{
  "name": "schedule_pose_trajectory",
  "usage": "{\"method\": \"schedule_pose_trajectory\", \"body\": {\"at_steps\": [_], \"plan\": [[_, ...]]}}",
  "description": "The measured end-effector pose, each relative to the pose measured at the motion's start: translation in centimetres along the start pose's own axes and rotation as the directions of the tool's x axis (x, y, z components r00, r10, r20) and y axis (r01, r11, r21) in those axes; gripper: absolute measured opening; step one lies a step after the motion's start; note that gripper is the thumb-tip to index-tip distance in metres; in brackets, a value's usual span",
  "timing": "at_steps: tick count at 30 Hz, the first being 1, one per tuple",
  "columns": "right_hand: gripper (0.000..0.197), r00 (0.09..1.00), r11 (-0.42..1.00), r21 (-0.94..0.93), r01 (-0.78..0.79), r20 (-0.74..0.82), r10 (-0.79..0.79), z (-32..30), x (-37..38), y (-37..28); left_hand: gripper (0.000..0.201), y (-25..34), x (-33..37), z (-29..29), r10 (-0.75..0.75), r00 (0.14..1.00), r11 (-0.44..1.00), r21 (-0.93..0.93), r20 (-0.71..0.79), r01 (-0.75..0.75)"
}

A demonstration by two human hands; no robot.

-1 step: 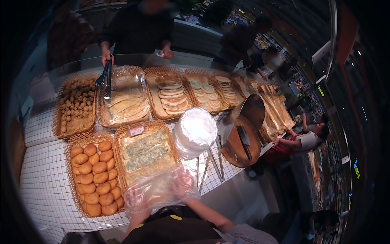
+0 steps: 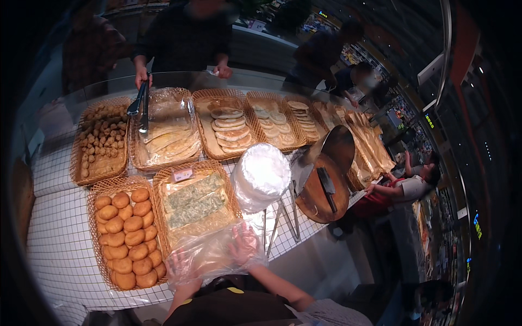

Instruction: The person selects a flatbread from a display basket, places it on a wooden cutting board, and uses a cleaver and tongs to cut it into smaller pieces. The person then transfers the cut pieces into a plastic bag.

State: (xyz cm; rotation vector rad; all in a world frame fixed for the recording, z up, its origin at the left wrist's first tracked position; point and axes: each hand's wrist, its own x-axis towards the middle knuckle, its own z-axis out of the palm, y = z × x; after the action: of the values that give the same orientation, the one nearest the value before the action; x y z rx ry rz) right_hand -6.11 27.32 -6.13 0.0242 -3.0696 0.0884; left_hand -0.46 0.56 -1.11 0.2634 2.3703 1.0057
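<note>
Clear plastic film [image 2: 209,254] spans the near end of a wicker basket and covers both of my hands. Under it, my left hand [image 2: 179,265] rests at the basket's near left corner, its fingers stretched out and partly blurred by the film. My right hand [image 2: 244,247] is at the near right corner with fingers spread. Whether either hand pinches a fold of the film is hard to see. The basket [image 2: 159,190] holds flat pastries with green filling [image 2: 196,201], paler ones nearer me, and a small price tag [image 2: 182,175] at its far end.
Left stands a basket of round golden buns [image 2: 136,236]. Right are a roll of plastic bags [image 2: 263,171], metal tongs [image 2: 283,220] and a cleaver [image 2: 327,189] on a round board [image 2: 310,201]. More bread baskets line the back, where a person's hand [image 2: 142,76] holds tongs [image 2: 142,106].
</note>
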Motion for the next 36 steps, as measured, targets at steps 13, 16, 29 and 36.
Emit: {"method": "schedule_pose_trajectory", "body": {"at_steps": [13, 16, 29, 36], "plan": [[0.065, 1.000, 1.000, 0.003, -0.017, 0.023, 0.017, 0.2, 0.1, 0.1, 0.048, -0.3, 1.0, 0.4, -0.081, 0.997, 0.992, -0.101, -0.017, 0.079], [0.066, 1.000, 1.000, 0.008, -0.010, 0.015, 0.010, 0.3, 0.1, 0.2, 0.046, -0.6, 1.0, 0.6, -0.089, 0.996, 0.977, -0.197, -0.016, 0.084], [0.067, 1.000, 0.995, 0.096, -0.005, -0.014, 0.007, 0.0, 0.3, 0.1, 0.042, -1.9, 0.8, 2.1, -0.115, 0.993, 0.742, -0.662, 0.022, 0.101], [0.067, 0.999, 0.991, 0.129, -0.028, 0.032, 0.024, -0.1, 0.3, 0.0, 0.038, -2.9, 1.6, 3.0, -0.029, 0.994, 0.984, -0.177, -0.105, 0.009]]}}
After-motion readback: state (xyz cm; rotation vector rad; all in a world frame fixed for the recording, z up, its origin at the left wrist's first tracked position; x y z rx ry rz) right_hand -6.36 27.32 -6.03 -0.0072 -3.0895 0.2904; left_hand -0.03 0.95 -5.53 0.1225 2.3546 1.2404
